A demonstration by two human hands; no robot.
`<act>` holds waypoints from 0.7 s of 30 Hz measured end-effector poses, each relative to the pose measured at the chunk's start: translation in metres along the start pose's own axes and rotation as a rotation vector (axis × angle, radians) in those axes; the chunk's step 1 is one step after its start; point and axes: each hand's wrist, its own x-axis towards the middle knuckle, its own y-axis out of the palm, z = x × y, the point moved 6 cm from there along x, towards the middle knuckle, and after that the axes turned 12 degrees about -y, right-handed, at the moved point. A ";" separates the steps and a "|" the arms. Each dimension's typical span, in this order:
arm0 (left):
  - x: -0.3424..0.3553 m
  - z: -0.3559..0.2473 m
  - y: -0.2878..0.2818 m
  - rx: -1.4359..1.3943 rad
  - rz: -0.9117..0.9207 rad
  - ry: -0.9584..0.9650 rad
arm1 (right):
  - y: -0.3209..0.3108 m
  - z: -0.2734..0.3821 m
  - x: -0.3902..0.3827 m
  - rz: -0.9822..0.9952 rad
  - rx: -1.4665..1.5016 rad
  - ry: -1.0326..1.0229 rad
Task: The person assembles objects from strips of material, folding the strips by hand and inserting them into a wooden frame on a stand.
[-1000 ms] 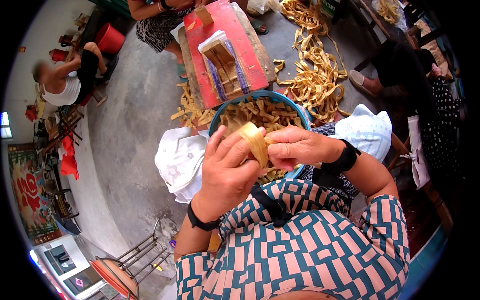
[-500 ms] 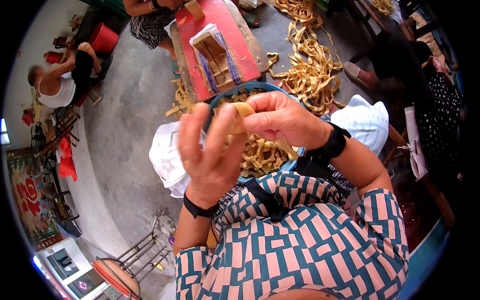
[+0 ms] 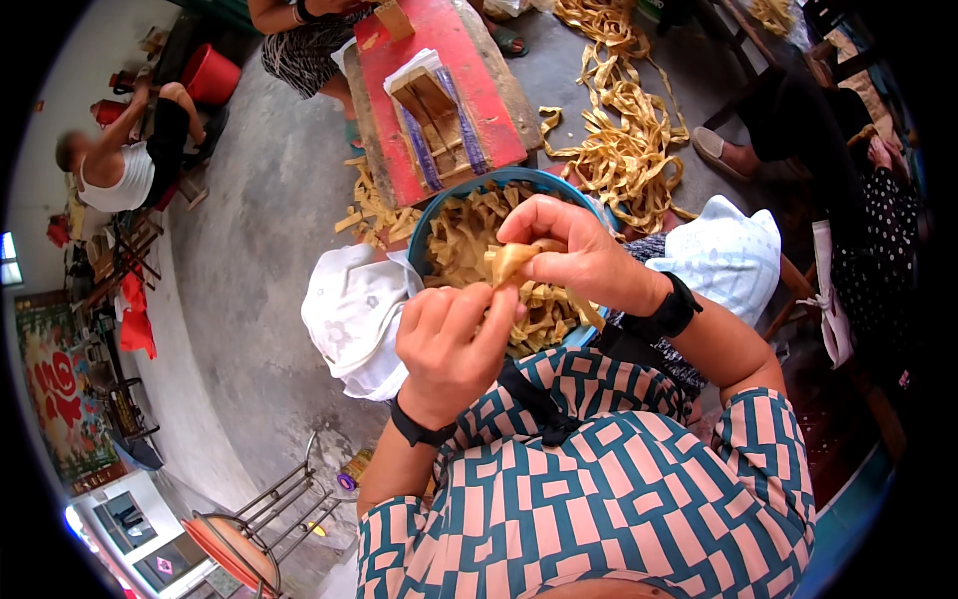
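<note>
1. Left hand (image 3: pixel 451 334) and right hand (image 3: pixel 597 265) pinch 1 strip (image 3: pixel 509 263) between them, fingers curled.
2. It is over 1 tub (image 3: pixel 499 177), whose folded pieces (image 3: pixel 539 317) are too many to count.
3. 2 cloths (image 3: pixel 354 317) flank the tub; 1 bench (image 3: pixel 434 28) stands beyond.

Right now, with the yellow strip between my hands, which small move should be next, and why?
Probably steady the yellow strip with the left hand and gently draw it snug with the right hand: both meet at its folded part, above the blue tub, and what looks like its loose end hangs below the right hand.
</note>
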 end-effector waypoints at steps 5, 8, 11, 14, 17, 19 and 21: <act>-0.008 0.030 0.022 -0.368 0.107 -0.291 | 0.015 0.005 -0.007 0.072 0.255 0.057; -0.012 0.038 0.032 -0.791 0.237 -0.527 | 0.016 0.007 -0.008 0.130 0.205 0.055; -0.025 0.047 0.044 -1.135 0.416 -0.863 | 0.013 0.015 -0.004 0.221 -0.272 -0.136; -0.031 0.051 0.053 -1.359 0.448 -1.028 | 0.011 0.017 -0.002 0.224 -0.398 -0.246; -0.022 0.038 0.051 -1.268 0.299 -1.093 | 0.007 0.013 -0.002 0.192 -0.304 -0.236; -0.024 0.039 0.053 -1.278 0.347 -1.079 | 0.008 0.009 -0.006 0.195 -0.296 -0.216; -0.028 0.044 0.054 -1.310 0.352 -1.031 | 0.008 0.008 -0.006 0.185 -0.336 -0.209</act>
